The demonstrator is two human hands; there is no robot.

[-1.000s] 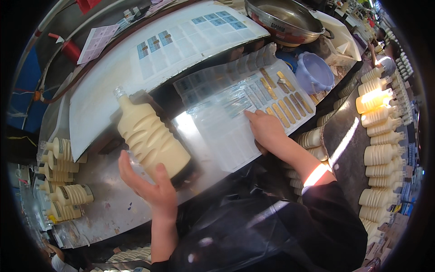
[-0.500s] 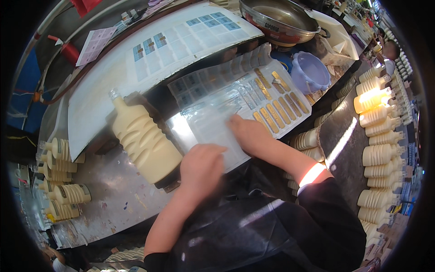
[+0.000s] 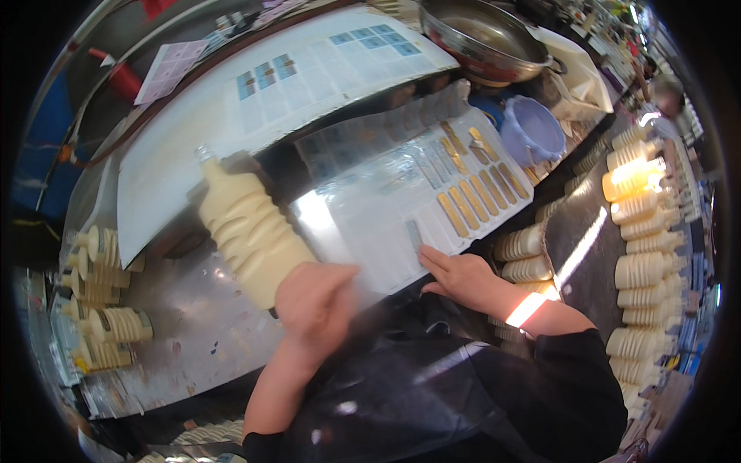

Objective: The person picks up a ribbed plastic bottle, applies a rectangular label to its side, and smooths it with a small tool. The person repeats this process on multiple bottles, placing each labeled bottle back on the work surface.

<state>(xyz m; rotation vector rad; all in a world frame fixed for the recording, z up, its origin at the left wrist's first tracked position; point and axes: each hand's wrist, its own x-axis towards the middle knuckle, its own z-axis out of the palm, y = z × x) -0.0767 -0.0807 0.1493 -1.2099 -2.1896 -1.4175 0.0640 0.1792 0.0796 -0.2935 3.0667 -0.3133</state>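
Observation:
A ribbed cream bottle [image 3: 245,230] lies on the metal table [image 3: 185,339], its neck pointing up-left. My left hand [image 3: 316,305], blurred, is curled around the bottle's base end. To the right lies a clear label sheet [image 3: 386,185] with rows of gold strips [image 3: 471,197]. My right hand [image 3: 463,279] rests on the sheet's near edge. Its fingertips pinch the lower end of a small grey label strip [image 3: 414,234]. A dark glossy apron covers my front below both hands.
A large white sheet with blue labels [image 3: 309,77] lies behind. A metal pan [image 3: 486,35] and a lavender plastic bowl [image 3: 532,127] stand at the back right. Several cream bottles line the right side [image 3: 641,231] and cluster at the left [image 3: 100,309]. Another person [image 3: 664,92] stands far right.
My left hand left the bottle's base, swung over to the label sheet, and has come back to the base. My right hand has drawn back toward me along the sheet.

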